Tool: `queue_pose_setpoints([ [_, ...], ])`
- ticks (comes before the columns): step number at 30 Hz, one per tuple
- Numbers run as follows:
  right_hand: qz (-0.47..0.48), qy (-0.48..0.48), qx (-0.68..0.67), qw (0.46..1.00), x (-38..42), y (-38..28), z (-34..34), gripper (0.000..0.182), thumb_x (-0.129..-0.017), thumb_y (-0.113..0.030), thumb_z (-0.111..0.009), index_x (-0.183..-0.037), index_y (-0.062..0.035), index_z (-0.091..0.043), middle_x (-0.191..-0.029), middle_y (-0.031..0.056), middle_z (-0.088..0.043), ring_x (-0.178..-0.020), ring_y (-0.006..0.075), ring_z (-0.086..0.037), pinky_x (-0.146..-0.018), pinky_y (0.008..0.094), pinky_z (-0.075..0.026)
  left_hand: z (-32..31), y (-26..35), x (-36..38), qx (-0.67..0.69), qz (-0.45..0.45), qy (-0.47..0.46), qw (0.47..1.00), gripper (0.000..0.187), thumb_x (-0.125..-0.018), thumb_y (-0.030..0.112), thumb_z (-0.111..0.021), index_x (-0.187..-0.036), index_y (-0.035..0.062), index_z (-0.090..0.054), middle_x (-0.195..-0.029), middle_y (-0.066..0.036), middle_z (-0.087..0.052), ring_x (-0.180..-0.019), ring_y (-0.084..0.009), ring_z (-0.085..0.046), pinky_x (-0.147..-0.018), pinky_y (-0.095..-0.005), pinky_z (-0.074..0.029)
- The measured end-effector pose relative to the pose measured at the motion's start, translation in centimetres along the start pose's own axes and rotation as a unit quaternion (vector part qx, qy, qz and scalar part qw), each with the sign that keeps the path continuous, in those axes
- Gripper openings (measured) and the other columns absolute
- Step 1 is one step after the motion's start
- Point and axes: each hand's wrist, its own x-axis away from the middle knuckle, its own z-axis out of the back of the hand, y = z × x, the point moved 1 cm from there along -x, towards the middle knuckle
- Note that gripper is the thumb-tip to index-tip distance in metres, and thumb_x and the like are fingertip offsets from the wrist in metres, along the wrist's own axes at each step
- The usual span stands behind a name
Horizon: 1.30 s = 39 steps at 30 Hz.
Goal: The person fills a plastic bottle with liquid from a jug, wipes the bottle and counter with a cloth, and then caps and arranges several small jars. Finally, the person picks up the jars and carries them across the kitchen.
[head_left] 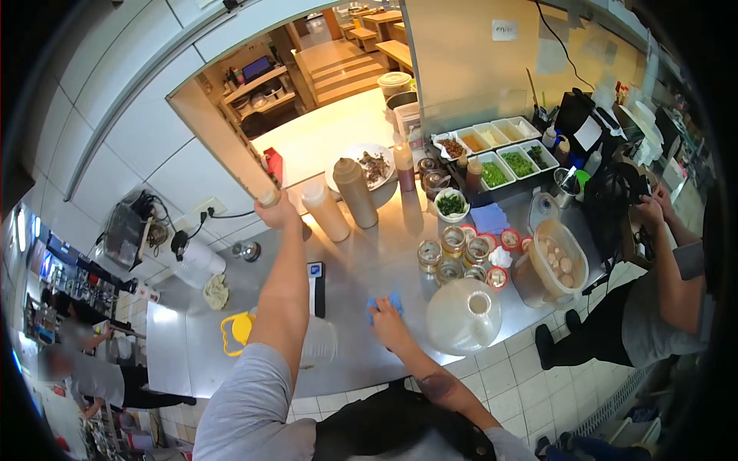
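My left hand (281,213) reaches to the back of the steel counter, its fingers closed around a small pale-topped container (269,197); most of its body is hidden by the hand. My right hand (389,326) presses a blue cloth (395,300) against the counter in front of me. To the right of my left hand stand a squeeze bottle with pale contents (326,211) and a taller brown squeeze bottle (356,194). A dark-edged flat device (316,289) lies between my arms.
Several glass jars (430,253) and a large translucent jug (463,316) stand right of the cloth. Beyond are a tub (578,288) and trays of chopped greens (494,173). A yellow handle (240,329) lies left. Another person (663,307) works at the right.
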Motion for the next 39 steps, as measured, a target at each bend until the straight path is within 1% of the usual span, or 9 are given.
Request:
queue_pose_setpoints([
  [12,-0.003,0.006,-0.024,1.0,0.7,-1.6,2.4,0.056,-0.074,-0.009,-0.074,-0.126,-0.0006,-0.055,-0.142,0.0221,-0.043,-0.136,0.0436,-0.037,-0.108,0.0522,-0.037,-5.4,-8.0,-2.1,0.03,-0.091,-0.151,0.984,0.086,-0.064,0.027,-0.091,-0.132,-0.0028,-0.047,-0.13,-0.021,-0.054,-0.121,-0.0357,-0.052,-0.105,-0.0417,-0.042],
  [18,-0.035,-0.012,-0.012,0.999,0.2,-2.4,2.5,0.054,-0.074,-0.009,-0.075,-0.124,-0.0003,-0.056,-0.141,0.0223,-0.043,-0.135,0.0438,-0.038,-0.108,0.0508,-0.038,-8.5,-10.0,-3.0,0.022,-0.044,-0.182,0.982,0.088,-0.064,0.033,-0.091,-0.131,-0.0042,-0.047,-0.13,-0.025,-0.05,-0.123,-0.0383,-0.048,-0.106,-0.0442,-0.039],
  [22,-0.028,-0.018,-0.009,0.999,0.1,-1.8,2.4,0.053,-0.073,-0.009,-0.075,-0.122,-0.0003,-0.057,-0.141,0.0227,-0.043,-0.134,0.0441,-0.04,-0.109,0.0496,-0.038,-8.8,-7.4,-4.3,0.066,0.025,-0.1,0.992,0.081,-0.077,0.05,-0.077,-0.129,-0.0056,-0.05,-0.125,-0.027,-0.052,-0.121,-0.041,-0.047,-0.105,-0.0485,-0.037],
  [25,-0.017,-0.006,-0.013,1.0,0.3,-1.3,1.9,0.054,-0.073,-0.009,-0.075,-0.123,-0.0005,-0.057,-0.141,0.0229,-0.043,-0.132,0.0443,-0.042,-0.109,0.0494,-0.038,-9.8,-3.0,-7.0,0.054,-0.03,-0.034,0.998,0.059,-0.084,0.038,-0.07,-0.12,-0.0072,-0.057,-0.115,-0.026,-0.058,-0.113,-0.0382,-0.054,-0.098,-0.0473,-0.042],
  [28,-0.021,-0.005,-0.016,1.0,0.4,-1.5,2.1,0.056,-0.073,-0.008,-0.075,-0.125,-0.0008,-0.056,-0.142,0.0231,-0.043,-0.132,0.0442,-0.043,-0.109,0.0488,-0.038,-12.3,2.9,-9.6,0.138,-0.153,-0.236,0.95,0.048,-0.084,0.032,-0.07,-0.113,-0.0047,-0.061,-0.106,-0.022,-0.064,-0.101,-0.0348,-0.061,-0.091,-0.0443,-0.047],
  [31,-0.017,-0.002,-0.02,1.0,0.7,-1.4,2.1,0.057,-0.072,-0.008,-0.075,-0.125,-0.0011,-0.056,-0.142,0.0234,-0.043,-0.132,0.0454,-0.042,-0.109,0.0499,-0.038,-15.8,6.0,-8.9,-0.038,-0.325,-0.403,0.855,0.039,-0.082,0.031,-0.071,-0.107,0.0016,-0.066,-0.104,-0.02,-0.068,-0.097,-0.0332,-0.065,-0.087,-0.0402,-0.051],
  [34,-0.006,-0.006,-0.041,0.999,0.7,-1.8,3.0,0.063,-0.072,-0.009,-0.076,-0.13,-0.002,-0.053,-0.143,0.0237,-0.041,-0.133,0.0467,-0.04,-0.109,0.0518,-0.037,-19.7,2.8,-9.0,-0.263,-0.148,-0.662,0.687,0.044,-0.078,0.033,-0.074,-0.1,-0.0051,-0.067,-0.09,-0.018,-0.068,-0.077,-0.0264,-0.065,-0.066,-0.0412,-0.053],
  [36,-0.013,-0.032,-0.044,0.998,0.6,-2.4,4.3,0.069,-0.071,-0.01,-0.076,-0.134,-0.0032,-0.049,-0.145,0.0237,-0.038,-0.134,0.0475,-0.038,-0.109,0.0529,-0.035,-19.1,2.8,-7.4,-0.258,-0.077,-0.681,0.681,0.041,-0.081,0.034,-0.076,-0.097,-0.0026,-0.067,-0.081,-0.014,-0.065,-0.068,-0.0198,-0.061,-0.056,-0.0324,-0.051],
  [39,-0.014,-0.073,-0.034,0.997,0.4,-2.8,4.4,0.076,-0.071,-0.012,-0.077,-0.14,-0.0051,-0.045,-0.148,0.0234,-0.035,-0.136,0.0481,-0.035,-0.111,0.0537,-0.033,-24.0,-0.3,-5.5,-0.011,0.118,-0.612,0.782,0.041,-0.08,0.034,-0.076,-0.102,0.0014,-0.063,-0.084,-0.013,-0.054,-0.07,-0.0229,-0.052,-0.061,-0.0404,-0.051],
])
